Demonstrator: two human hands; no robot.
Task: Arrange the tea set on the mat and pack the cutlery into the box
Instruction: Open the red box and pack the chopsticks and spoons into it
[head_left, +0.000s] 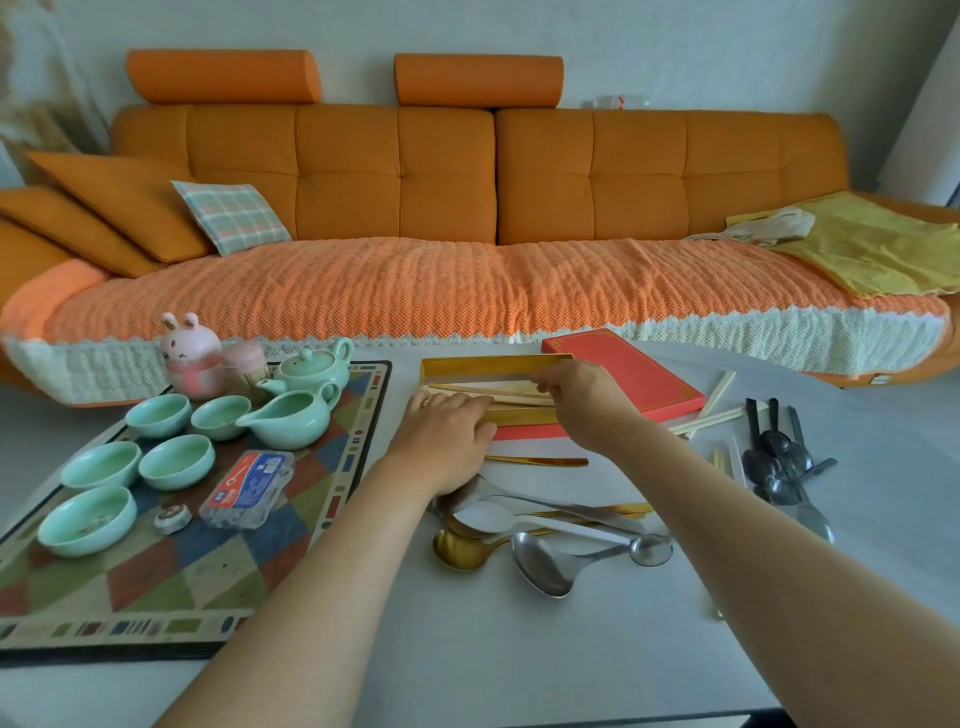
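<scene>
A gold-lined red box (475, 366) lies open at the table's middle back, with pale chopsticks (498, 391) inside. My right hand (582, 400) reaches over the box and pinches the chopsticks. My left hand (447, 441) lies flat on the box's near edge. The patterned mat (218, 566) on the left carries a mint teapot (311, 366), a pitcher (293, 418) and several mint cups (176, 461). Gold and silver spoons (540, 564) lie heaped in front of the box, and a gold knife (540, 461) rests just behind them.
The red box lid (631, 374) lies right of the box. More chopsticks (714, 410) and dark spoons (779, 457) sit at the right. A pink rabbit figure (189, 353), a plastic case (249, 488) and a small round piece (171, 517) stand on the mat. An orange sofa (467, 208) fills the background.
</scene>
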